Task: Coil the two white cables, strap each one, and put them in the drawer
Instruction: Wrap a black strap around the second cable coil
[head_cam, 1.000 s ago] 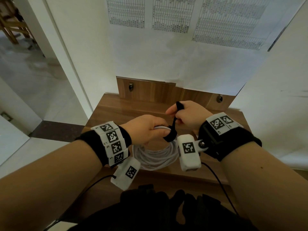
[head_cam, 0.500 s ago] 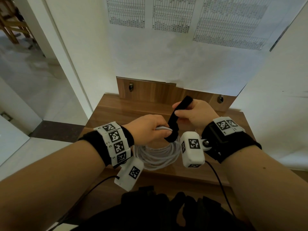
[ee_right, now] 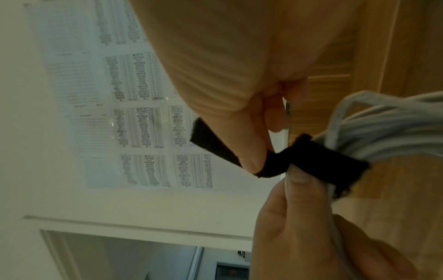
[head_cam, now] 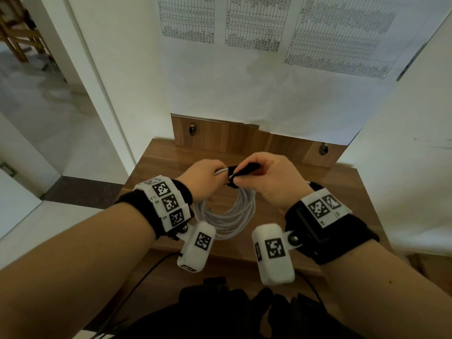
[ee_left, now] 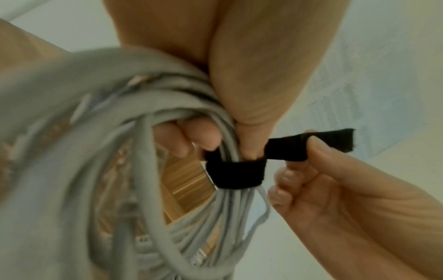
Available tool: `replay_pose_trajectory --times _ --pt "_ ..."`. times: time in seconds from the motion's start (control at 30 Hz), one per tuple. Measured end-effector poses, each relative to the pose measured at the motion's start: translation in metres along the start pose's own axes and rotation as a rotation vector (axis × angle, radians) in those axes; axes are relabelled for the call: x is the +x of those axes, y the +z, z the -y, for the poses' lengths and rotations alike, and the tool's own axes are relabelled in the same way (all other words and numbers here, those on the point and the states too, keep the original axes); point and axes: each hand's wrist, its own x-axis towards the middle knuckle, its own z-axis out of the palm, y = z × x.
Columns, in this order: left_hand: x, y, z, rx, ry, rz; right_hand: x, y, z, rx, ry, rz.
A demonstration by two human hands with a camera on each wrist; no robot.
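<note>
A coiled white cable (head_cam: 226, 215) hangs over the wooden cabinet top (head_cam: 342, 192), held up at its top by my left hand (head_cam: 205, 178), which grips the bundle (ee_left: 143, 132). A black strap (ee_left: 236, 174) is wrapped around the coil just beside my left thumb. My right hand (head_cam: 266, 178) pinches the strap's free end (ee_left: 311, 143) between thumb and forefinger and holds it out to the right. In the right wrist view the strap (ee_right: 311, 161) crosses the cable bundle (ee_right: 383, 132). I see only one cable, and no drawer shows.
The cabinet has a wooden back panel (head_cam: 244, 140) against a white wall with printed sheets (head_cam: 254, 23). A doorway and tiled floor (head_cam: 36, 106) lie to the left. Dark clothing (head_cam: 232, 311) sits at the bottom edge.
My right hand has brought the strap's free end down from an upright pull to a level pull across the top of the coil. Both hands have risen slightly and moved closer together.
</note>
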Motion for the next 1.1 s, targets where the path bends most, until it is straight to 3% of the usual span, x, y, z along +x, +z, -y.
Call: replay_pose_trajectory --times 0.5,0.6,0.77,0.9,0.93,1.03,1.1 --pt "0.003 -0.003 -0.005 -0.539 -0.126 -0.056 0.004 0.021 -0.012 -0.823 -0.194 -0.070" --pt "0.004 -0.005 -0.005 -0.609 -0.147 -0.061 0.003 0.022 -0.012 -0.796 -0.213 -0.088" --pt "0.004 -0.008 0.000 -0.484 -0.057 -0.024 0.004 0.022 -0.015 -0.662 -0.218 -0.112" --pt "0.003 -0.010 0.003 -0.464 -0.044 -0.041 0.006 0.012 -0.022 -0.378 -0.215 -0.337" --pt "0.003 -0.010 0.003 -0.462 -0.036 -0.034 0.008 0.008 -0.021 -0.307 -0.137 -0.304" --pt "-0.001 -0.010 -0.001 -0.458 -0.003 -0.015 0.012 0.001 -0.016 -0.234 0.140 -0.012" --pt "-0.003 -0.010 -0.005 -0.439 0.028 -0.006 0.013 -0.002 -0.017 -0.211 0.167 0.032"
